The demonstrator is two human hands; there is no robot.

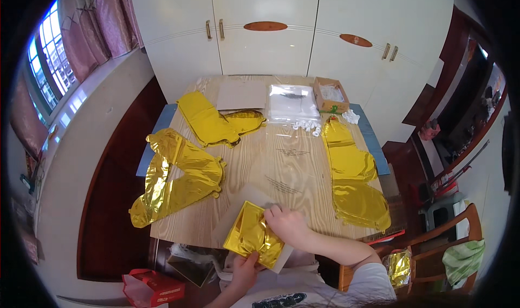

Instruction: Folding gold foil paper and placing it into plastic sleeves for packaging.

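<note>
At the near edge of the table I have a folded gold foil balloon (245, 228) lying on a piece of grey-brown cardboard (222, 229). My left hand (245, 271) pinches the balloon's lower edge between thumb and fingers. The bent fingers of my right hand (285, 221) close on its upper right edge; the fingertips are partly hidden. To the left lie a flat, curved gold foil balloon (187, 186) and, beyond it, another gold foil balloon (208, 121) partly folded over. A long gold foil balloon (355, 178) stretches along the right side.
At the back of the wooden table (254, 161) are a cardboard sheet (241, 95), a stack of clear plastic bags (292, 105), small white pieces (309, 127) and an open cardboard box (331, 95). A wooden chair (444, 232) stands right; a red bag (151, 287) sits lower left.
</note>
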